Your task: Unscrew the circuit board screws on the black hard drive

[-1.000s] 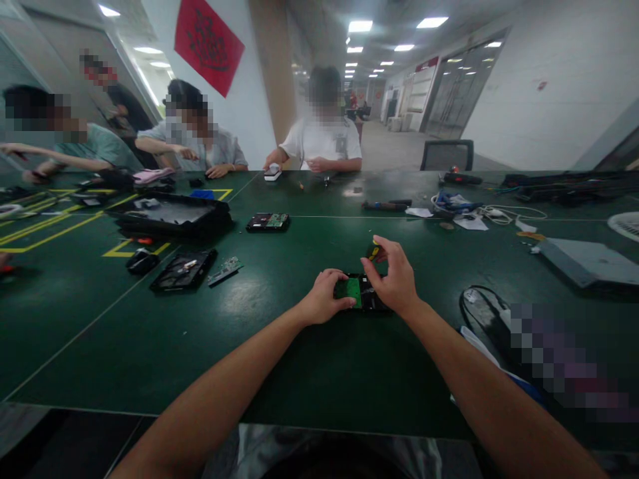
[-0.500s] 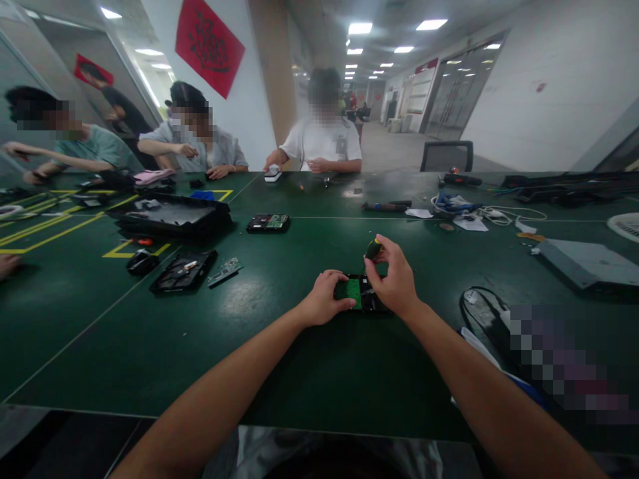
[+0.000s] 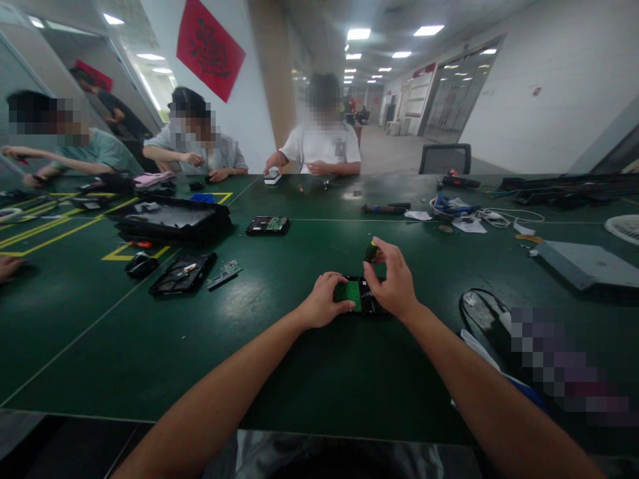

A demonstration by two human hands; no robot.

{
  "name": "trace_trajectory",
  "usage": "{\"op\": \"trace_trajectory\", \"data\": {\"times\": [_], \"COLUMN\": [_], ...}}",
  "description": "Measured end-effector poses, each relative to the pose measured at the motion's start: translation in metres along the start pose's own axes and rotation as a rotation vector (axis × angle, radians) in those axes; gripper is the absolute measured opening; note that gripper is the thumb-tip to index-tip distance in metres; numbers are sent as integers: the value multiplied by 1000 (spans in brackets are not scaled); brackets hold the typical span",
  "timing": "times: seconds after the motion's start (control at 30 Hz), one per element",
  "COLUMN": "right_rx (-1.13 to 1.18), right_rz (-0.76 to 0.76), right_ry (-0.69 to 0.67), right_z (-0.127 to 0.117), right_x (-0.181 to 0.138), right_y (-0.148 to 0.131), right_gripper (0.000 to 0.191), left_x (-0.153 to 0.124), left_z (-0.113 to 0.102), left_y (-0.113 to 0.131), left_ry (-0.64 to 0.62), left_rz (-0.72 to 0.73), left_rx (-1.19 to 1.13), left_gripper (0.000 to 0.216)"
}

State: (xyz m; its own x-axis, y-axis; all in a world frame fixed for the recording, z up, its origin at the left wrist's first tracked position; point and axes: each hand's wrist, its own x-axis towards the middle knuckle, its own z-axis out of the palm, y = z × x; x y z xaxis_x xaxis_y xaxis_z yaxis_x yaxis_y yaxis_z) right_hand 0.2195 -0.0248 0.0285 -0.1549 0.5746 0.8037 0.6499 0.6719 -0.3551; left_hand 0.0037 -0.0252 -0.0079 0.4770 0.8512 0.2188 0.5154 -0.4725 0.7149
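Pinch grip, right hand [image 3: 393, 279]

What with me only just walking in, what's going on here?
A person's left hand grips a black device with a green board on the table; the right hand holds a dark-and-yellow tool over it. The tool's tip can't be made out. Opposite, another person's hand touches a white object.

view: head, the only one | mount: on the person's head, above and behind the fingers [image 3: 391, 251] | facing: forward and down over the table [image 3: 279, 372], past the fingers to a co-worker [image 3: 319, 143] and the corridor [image 3: 394, 150] beyond | range: near, forearms [image 3: 229, 372] spanning from lower edge up to the fingers, just right of centre
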Motion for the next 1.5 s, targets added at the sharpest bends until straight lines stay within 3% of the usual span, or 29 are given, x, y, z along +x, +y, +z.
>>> {"op": "trace_trajectory", "data": {"times": [1.5], "right_rx": [51], "right_rz": [24], "right_ry": [33], "right_z": [-1], "right_x": [1], "right_y": [0], "right_gripper": [58], "left_x": [7], "left_z": [-2], "left_y": [-2], "left_ry": [-28], "left_rz": [-55], "left_rx": [-36], "left_gripper": [59]}}
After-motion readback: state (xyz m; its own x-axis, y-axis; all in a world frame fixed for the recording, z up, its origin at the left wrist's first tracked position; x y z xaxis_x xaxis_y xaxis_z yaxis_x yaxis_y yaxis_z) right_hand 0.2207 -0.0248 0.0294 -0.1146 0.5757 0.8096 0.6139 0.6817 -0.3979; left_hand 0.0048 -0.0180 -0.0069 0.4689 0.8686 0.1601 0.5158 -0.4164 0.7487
